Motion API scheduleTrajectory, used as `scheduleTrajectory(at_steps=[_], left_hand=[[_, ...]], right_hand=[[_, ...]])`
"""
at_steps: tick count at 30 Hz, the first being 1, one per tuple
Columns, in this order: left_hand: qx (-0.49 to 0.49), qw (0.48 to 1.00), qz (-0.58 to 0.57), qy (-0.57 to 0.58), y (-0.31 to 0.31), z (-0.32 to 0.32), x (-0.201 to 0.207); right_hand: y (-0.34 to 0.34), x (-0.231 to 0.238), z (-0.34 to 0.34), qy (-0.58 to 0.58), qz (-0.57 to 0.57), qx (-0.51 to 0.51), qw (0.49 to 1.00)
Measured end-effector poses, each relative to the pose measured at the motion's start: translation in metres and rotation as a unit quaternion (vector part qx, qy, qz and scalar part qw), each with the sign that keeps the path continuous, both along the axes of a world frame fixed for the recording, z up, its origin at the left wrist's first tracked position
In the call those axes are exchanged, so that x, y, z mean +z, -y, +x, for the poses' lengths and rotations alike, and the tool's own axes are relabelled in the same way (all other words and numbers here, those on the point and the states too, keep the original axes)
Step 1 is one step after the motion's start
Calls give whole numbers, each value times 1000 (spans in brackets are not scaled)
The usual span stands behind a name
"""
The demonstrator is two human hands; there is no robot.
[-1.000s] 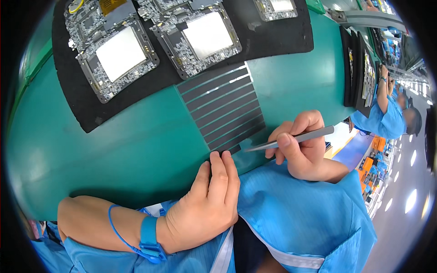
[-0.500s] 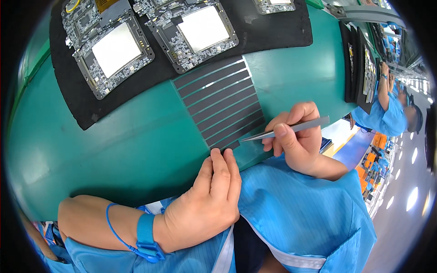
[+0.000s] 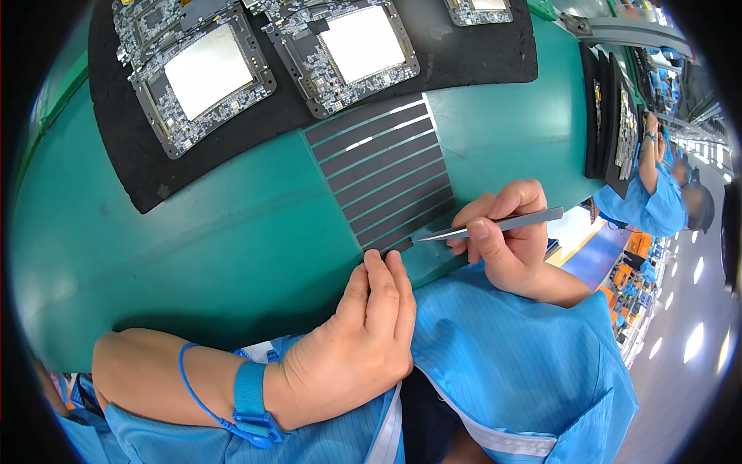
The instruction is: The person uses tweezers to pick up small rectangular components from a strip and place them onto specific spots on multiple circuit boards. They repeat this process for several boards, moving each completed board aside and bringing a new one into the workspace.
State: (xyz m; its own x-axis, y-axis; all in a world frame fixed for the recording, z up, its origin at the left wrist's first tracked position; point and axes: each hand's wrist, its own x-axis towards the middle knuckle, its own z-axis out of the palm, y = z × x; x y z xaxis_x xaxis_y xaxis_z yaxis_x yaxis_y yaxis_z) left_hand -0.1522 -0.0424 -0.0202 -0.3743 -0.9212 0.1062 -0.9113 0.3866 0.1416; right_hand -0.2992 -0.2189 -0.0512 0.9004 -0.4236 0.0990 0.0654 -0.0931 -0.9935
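A clear sheet of dark grey adhesive-looking strips [image 3: 390,166] lies on the green work surface. My left hand [image 3: 352,340] comes from the lower left, its closed fingertips on the near end of the sheet; the thumb is hidden beneath. In my right hand [image 3: 510,243] are metal tweezers [image 3: 495,226], pinched between thumb and fingers. Their narrow tips point left and reach the right end of the nearest strip, close to my left fingertips. Whether the tips grip the strip I cannot make out.
Circuit boards with silver-white plates, one at left [image 3: 209,73] and one beside it [image 3: 363,46], lie on a black foam mat [image 3: 495,58] beyond the sheet. Another board [image 3: 479,9] is at the far edge. Black boards stand at right [image 3: 610,116], near a person in blue [image 3: 653,189].
The sheet, mat and boards sit slightly further right in the picture. Both hands keep nearly the same pose, with the tweezer tips still by the nearest strip.
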Motion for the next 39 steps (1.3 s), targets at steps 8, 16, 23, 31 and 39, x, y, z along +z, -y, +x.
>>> scheduleTrajectory(at_steps=[8, 16, 23, 31, 39], left_hand=[[15, 999, 17, -33, -1, 8, 9], [375, 915, -60, 136, 3, 62, 16], [367, 917, -55, 145, 12, 74, 3], [360, 910, -87, 184, 12, 75, -4], [359, 911, -84, 186, 13, 76, -3]], right_hand=[[9, 25, 18, 40, 134, -53, 989], [4, 54, 155, 39, 134, -84, 987], [-4, 34, 203, 17, 108, -39, 993], [-7, 37, 203, 10, 92, -41, 995], [-7, 36, 205, 12, 79, -45, 996]])
